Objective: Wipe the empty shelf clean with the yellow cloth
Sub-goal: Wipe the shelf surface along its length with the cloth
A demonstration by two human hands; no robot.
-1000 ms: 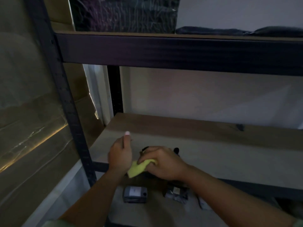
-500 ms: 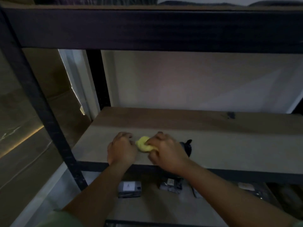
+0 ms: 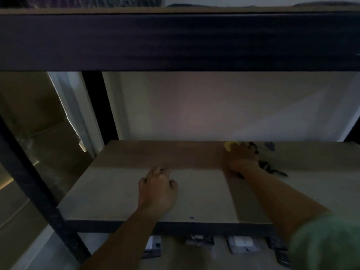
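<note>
The empty wooden shelf [image 3: 120, 195] fills the middle of the head view, dim and bare. My right hand [image 3: 240, 157] is stretched to the shelf's back edge near the wall, pressing the yellow cloth [image 3: 229, 145] onto the board; only a small yellow corner shows past my fingers. A dark strap-like thing [image 3: 270, 168] hangs at that wrist. My left hand [image 3: 157, 190] rests flat on the shelf nearer the front, fingers loosely curled, holding nothing.
A thick dark beam [image 3: 175, 41] of the upper shelf crosses the top. Black uprights stand at the left front [image 3: 33, 184] and left back [image 3: 101, 108]. Small boxes [image 3: 241, 244] lie on the shelf below. A white wall [image 3: 214, 106] closes the back.
My right hand has slid the cloth from the front left of the shelf to the back, right of centre. My left hand let go of the cloth and rests on the board. The view moved closer.
</note>
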